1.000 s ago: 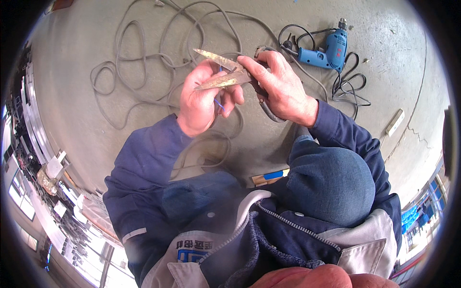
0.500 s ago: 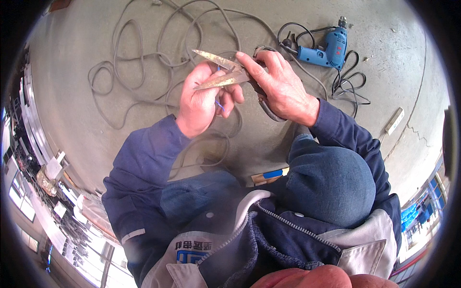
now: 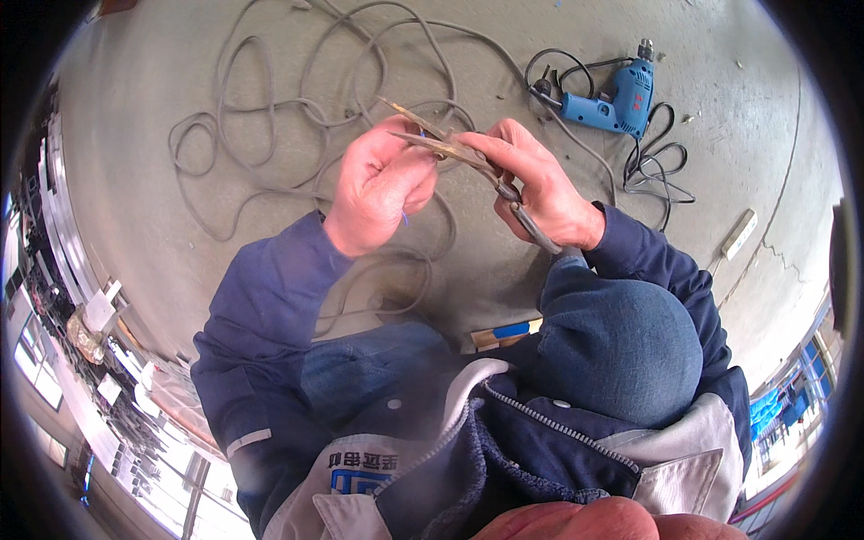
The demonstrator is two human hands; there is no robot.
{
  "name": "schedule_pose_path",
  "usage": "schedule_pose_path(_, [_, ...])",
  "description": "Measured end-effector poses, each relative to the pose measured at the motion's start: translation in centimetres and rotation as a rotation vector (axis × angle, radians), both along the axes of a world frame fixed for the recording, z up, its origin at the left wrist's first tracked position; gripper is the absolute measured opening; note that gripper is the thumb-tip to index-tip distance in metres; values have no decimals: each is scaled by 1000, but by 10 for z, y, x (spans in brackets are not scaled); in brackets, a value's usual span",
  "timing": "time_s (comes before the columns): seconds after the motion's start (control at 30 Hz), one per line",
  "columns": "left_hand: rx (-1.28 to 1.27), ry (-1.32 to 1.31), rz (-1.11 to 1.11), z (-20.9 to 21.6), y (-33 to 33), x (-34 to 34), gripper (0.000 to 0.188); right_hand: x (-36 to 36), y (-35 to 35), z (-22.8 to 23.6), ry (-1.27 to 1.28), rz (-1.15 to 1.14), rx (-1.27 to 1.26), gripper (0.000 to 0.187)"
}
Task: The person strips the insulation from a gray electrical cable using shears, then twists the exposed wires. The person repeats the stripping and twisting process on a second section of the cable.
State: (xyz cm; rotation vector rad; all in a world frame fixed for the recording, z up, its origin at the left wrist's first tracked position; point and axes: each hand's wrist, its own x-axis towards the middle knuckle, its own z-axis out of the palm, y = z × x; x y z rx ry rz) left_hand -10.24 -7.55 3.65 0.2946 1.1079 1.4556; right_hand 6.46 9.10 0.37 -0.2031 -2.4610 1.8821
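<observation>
My right hand [image 3: 551, 184] is closed on a pair of worn scissors [image 3: 461, 153] with dark handles. Their rusty blades are slightly apart and point left, with the tips over the fingers of my left hand [image 3: 373, 191]. That left hand is closed too, its fingers pinched round a thin blue wire [image 3: 405, 217]. Only short bits of the wire show, one below the fingers and one by the blades; the rest is hidden. Whether the blades touch the wire I cannot tell.
A grey cable [image 3: 270, 108] lies in loose loops over the concrete floor beyond my hands. At the far right rests a blue electric drill [image 3: 621, 103] with a coiled black cord. A white power strip [image 3: 740, 234] lies to the right. My bent knee [image 3: 621, 346] is close below.
The scissors have turned so their blades show more edge-on, and the gap between the tips has narrowed. My left fingers have curled in tighter.
</observation>
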Motion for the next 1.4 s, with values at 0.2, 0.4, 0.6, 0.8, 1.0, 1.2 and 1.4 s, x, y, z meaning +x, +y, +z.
schedule_pose_path(0.2, [-49, -42, -45, 2, -12, -7, 14, -4, 24, 6, -157, -438, -628, 45])
schedule_pose_path(0.4, [-54, 94, 96, -1, -4, -4, 8, 11, 17, -11, -73, -150, -69, 57])
schedule_pose_path(0.6, [-145, 327, 205, 9, 5, 9, 8, -1, -2, -10, 68, -63, 95, 83])
schedule_pose_path(0.8, [-75, 398, 304, 1, 17, 18, 10, -9, -11, -10, 93, -61, 56, 79])
schedule_pose_path(1.0, [-50, 676, 299, -9, 26, 27, 11, -5, -16, -21, 98, -80, -110, 76])
schedule_pose_path(1.2, [-10, 860, 269, -22, 27, 23, 13, -4, -15, -20, 76, -103, -116, 77])
schedule_pose_path(1.4, [35, 953, 286, -26, 26, 24, 14, -1, -10, -15, 43, -106, 10, 77])
